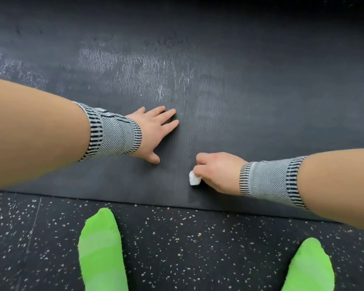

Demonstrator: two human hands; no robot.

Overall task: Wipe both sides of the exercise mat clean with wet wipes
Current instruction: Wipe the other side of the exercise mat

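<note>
While our left hand presses flat on the dark ribbed exercise mat, streaked with pale wet patches on the speckled floor, our right hand clutches a balled white wipe.

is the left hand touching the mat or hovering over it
Touching. The head view shows the left hand lying flat on the exercise mat, fingers spread, with no gap or shadow under the palm.

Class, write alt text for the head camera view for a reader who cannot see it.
A right hand grips a balled white wet wipe on a dark exercise mat, while the left hand presses flat beside it. Green socks stand on speckled floor below.
</note>
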